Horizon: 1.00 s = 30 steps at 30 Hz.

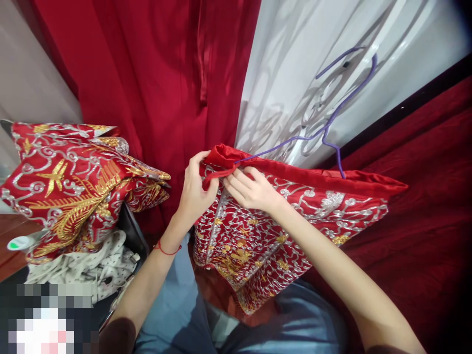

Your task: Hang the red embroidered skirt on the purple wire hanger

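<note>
A red skirt (265,226) with silver and gold embroidery hangs by its satin waistband from a purple wire hanger (332,120). My left hand (197,189), a red string around its wrist, grips the left end of the waistband between thumb and fingers. Beside it, my right hand (254,189) has its fingertips pressed together on the waistband's lower edge, near the left end of the hanger. The hanger's wire runs down inside the waistband, so its lower part is hidden.
On the left, a folded red embroidered garment (70,187) lies on a dark chair (134,226), above a white dotted cloth (106,270). Behind hang a plain red curtain (155,64) and white scrolled metalwork (313,93). Dark red fabric (416,221) covers the right side.
</note>
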Motion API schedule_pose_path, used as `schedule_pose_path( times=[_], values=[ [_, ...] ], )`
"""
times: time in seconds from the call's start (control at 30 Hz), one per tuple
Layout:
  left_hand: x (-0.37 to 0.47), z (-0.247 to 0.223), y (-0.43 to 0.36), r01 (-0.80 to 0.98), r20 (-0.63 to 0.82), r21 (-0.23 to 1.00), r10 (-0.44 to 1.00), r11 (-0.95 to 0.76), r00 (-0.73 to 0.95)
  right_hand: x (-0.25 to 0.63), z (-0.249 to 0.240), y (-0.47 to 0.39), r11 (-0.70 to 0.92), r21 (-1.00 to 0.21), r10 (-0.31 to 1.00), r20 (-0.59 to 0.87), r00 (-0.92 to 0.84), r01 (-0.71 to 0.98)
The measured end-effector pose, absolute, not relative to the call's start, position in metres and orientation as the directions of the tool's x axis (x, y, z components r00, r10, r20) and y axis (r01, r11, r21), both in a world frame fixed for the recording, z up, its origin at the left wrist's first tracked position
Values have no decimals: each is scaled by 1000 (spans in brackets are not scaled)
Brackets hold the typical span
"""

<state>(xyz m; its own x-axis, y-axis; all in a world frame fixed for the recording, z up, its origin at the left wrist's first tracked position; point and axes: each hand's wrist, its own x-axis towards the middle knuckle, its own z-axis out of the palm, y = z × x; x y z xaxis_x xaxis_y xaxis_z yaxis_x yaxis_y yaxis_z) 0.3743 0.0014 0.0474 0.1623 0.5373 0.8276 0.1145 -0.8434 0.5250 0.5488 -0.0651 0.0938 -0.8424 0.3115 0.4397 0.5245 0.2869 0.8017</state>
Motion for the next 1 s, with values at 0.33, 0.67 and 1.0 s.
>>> schedule_pose_path(
  times=[0.33, 0.67, 1.0],
  values=[
    [394, 15, -12, 531, 851, 400, 518, -747, 87, 536, 91, -73, 356, 646, 333, 587, -738, 675],
    [391, 13, -13, 597, 864, 283, 470, -750, 181, 526, 94, -81, 327, 732, 322, 508, -799, 598],
    [389, 16, -25, 540, 814, 359, 539, -761, 218, 526, 83, -72, 265, 640, 309, 652, -693, 721]
  ],
)
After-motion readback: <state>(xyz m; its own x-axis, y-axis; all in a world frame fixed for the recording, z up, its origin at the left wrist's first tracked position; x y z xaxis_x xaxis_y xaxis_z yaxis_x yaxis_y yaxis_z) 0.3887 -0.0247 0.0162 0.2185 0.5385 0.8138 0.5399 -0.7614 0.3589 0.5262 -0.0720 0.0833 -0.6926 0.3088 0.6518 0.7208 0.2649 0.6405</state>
